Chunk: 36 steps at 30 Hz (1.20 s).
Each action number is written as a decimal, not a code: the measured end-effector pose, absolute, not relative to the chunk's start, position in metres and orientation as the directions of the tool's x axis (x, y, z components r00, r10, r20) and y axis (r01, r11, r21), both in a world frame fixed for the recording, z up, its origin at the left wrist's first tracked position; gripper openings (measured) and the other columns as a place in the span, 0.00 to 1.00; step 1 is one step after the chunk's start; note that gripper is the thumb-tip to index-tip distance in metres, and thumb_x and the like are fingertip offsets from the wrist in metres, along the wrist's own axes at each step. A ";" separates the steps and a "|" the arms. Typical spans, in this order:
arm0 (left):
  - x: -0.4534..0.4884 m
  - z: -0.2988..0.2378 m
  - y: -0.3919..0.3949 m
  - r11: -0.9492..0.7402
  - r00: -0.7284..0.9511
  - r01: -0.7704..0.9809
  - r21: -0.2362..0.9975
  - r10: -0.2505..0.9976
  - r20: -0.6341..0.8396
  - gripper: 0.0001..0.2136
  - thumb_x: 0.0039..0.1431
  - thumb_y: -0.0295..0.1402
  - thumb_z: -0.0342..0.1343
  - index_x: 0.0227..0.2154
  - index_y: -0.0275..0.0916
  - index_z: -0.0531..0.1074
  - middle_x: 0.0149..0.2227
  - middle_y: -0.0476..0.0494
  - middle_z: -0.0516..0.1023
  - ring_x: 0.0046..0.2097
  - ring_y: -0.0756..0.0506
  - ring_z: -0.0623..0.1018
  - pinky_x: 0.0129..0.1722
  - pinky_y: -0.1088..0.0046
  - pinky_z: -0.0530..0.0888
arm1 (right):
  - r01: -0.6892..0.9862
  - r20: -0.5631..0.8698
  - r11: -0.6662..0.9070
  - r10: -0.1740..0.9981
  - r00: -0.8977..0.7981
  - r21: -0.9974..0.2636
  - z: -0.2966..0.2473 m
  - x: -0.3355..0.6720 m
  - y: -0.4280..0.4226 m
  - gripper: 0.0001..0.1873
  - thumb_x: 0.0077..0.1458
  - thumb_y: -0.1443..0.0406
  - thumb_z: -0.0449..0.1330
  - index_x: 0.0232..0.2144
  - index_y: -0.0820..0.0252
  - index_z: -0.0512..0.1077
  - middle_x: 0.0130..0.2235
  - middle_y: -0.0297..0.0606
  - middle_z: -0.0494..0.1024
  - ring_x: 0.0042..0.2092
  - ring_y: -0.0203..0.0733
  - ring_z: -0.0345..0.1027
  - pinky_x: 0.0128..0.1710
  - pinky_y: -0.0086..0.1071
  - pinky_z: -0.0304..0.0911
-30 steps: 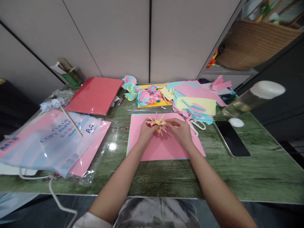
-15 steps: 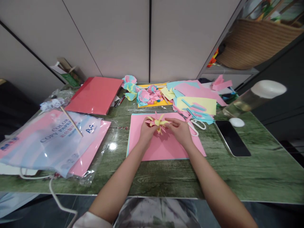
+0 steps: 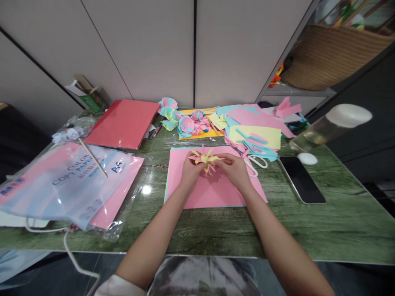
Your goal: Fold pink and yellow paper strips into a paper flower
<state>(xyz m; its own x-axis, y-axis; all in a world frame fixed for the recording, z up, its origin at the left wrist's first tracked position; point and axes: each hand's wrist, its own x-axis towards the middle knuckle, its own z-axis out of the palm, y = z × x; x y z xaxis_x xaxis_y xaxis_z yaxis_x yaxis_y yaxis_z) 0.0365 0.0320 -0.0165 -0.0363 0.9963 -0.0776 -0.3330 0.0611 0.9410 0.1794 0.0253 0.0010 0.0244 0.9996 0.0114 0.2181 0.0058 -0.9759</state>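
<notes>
Between my two hands is a pink and yellow paper flower [image 3: 206,158] with pointed petals spreading outward. My left hand [image 3: 191,169] pinches its left side, thumb toward the centre. On the other side, my right hand [image 3: 232,167] has its thumb and fingers closed on a yellow petal. Below the flower lies a stack of pink paper sheets [image 3: 212,193], a blue edge showing beneath. White-handled scissors [image 3: 253,165] rest just right of my right hand, their blades partly covered by paper scraps.
Folded paper flowers [image 3: 187,124] and coloured paper scraps [image 3: 256,137] lie along the back. A phone [image 3: 301,179] and a clear bottle with a white cap [image 3: 330,127] stand right. To the left are a red folder [image 3: 123,123] and a bag of copy paper [image 3: 70,176].
My right hand's fingers have curled in slightly closer around the yellow petal. The flower and my left hand stay almost in place.
</notes>
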 end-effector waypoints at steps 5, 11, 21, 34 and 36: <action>0.037 -0.017 0.030 0.064 -0.037 -0.356 0.932 0.996 -0.083 0.15 0.38 0.25 0.58 0.30 0.40 0.61 0.26 0.52 0.69 0.26 0.51 0.72 0.25 0.78 0.67 | 0.229 0.014 0.007 0.999 0.029 -0.973 0.000 0.178 0.025 0.15 0.45 0.59 0.59 0.35 0.61 0.74 0.29 0.39 0.79 0.30 0.41 0.73 0.29 0.31 0.66; 0.039 -0.018 0.031 0.069 -0.034 -0.394 0.917 0.995 -0.090 0.14 0.38 0.24 0.57 0.29 0.39 0.60 0.28 0.51 0.70 0.27 0.51 0.72 0.25 0.77 0.68 | 0.271 0.039 -0.002 0.989 0.145 -0.962 -0.002 0.172 0.019 0.20 0.44 0.57 0.60 0.40 0.59 0.73 0.26 0.37 0.78 0.28 0.40 0.71 0.29 0.32 0.65; 0.037 -0.016 0.030 0.074 -0.019 -0.393 0.917 0.996 -0.088 0.14 0.38 0.23 0.56 0.29 0.40 0.60 0.26 0.53 0.68 0.26 0.52 0.70 0.24 0.79 0.66 | 0.175 0.050 0.017 0.981 0.189 -0.984 -0.005 0.167 0.018 0.19 0.42 0.55 0.61 0.35 0.62 0.71 0.27 0.38 0.78 0.29 0.40 0.72 0.27 0.30 0.65; 0.037 -0.018 0.032 0.083 0.009 -0.431 0.898 0.996 -0.088 0.15 0.36 0.23 0.58 0.28 0.39 0.60 0.26 0.53 0.69 0.26 0.52 0.71 0.26 0.78 0.67 | 0.333 0.175 0.085 0.952 0.251 -0.939 0.002 0.166 0.015 0.12 0.42 0.57 0.62 0.28 0.59 0.71 0.26 0.34 0.76 0.29 0.38 0.71 0.29 0.29 0.63; 0.037 -0.017 0.032 0.081 0.010 -0.430 0.899 0.996 -0.085 0.15 0.36 0.23 0.58 0.28 0.39 0.60 0.26 0.53 0.69 0.25 0.52 0.71 0.25 0.77 0.67 | 0.300 0.123 0.049 0.965 0.234 -0.953 0.000 0.166 0.016 0.14 0.41 0.56 0.63 0.28 0.60 0.71 0.25 0.35 0.76 0.28 0.39 0.71 0.26 0.28 0.62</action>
